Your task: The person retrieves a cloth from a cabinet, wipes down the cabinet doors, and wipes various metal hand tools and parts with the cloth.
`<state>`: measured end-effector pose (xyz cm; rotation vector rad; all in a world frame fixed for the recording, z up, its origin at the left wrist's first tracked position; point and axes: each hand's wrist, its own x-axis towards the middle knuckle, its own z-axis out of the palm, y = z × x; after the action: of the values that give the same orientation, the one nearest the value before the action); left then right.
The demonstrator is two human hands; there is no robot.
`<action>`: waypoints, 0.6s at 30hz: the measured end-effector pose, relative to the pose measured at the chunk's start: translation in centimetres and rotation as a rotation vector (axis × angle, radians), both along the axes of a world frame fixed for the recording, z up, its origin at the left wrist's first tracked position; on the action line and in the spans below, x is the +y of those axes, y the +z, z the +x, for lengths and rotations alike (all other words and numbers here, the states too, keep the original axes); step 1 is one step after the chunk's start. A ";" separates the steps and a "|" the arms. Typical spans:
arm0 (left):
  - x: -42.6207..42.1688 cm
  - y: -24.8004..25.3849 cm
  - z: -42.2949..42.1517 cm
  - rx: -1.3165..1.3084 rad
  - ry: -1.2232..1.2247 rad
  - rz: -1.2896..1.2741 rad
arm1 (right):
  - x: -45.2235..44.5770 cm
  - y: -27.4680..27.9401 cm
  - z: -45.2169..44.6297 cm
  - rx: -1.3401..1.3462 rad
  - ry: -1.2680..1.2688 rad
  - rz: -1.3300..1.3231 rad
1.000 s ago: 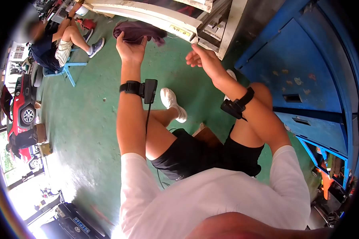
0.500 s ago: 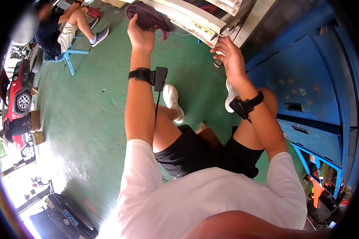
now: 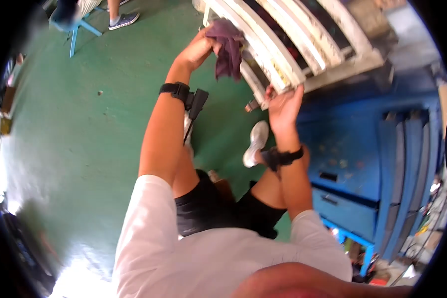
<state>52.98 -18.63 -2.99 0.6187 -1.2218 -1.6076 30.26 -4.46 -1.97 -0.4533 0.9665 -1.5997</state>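
Observation:
My left hand (image 3: 199,50) is closed around a dark maroon cloth (image 3: 228,55), which hangs down beside a white slatted rack (image 3: 320,42). My right hand (image 3: 284,110) is at the near end of one white slat, thumb on one side and fingers curled at the other, gripping that end. Part of those fingers is hidden by the slat. Near the slat's end is a yellow label, too blurred to read. Each wrist wears a black strap with a small device.
A blue metal cabinet (image 3: 340,149) stands close on my right. The green floor (image 3: 89,129) stretches to the left. At the upper left, a person's leg and shoe (image 3: 124,21) show beside a light blue stool (image 3: 77,30). My white shoe (image 3: 257,141) is below the rack.
My view has turned, bringing more of the rack's slats into sight. My right hand, with fingers loosely spread before, has closed on the slat's end. The cloth now hangs lower from my left hand.

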 end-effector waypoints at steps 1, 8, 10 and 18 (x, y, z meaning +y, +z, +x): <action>0.7 1.4 -0.2 -0.025 0.057 -0.006 | 0.1 0.2 0.4 -0.032 0.011 0.014; 0.1 -0.1 0.9 0.056 0.016 0.084 | 0.3 0.3 0.9 -0.024 0.062 -0.030; 0.2 -0.3 0.4 0.025 0.079 0.066 | 0.4 0.2 1.1 -0.031 0.088 -0.047; -2.0 -0.4 0.3 -0.029 0.196 0.021 | 0.3 0.8 1.2 0.045 0.096 -0.025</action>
<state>53.24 -20.64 -3.40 0.7535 -1.1296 -1.4536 31.49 -4.14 -1.22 -0.5470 0.9456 -1.5222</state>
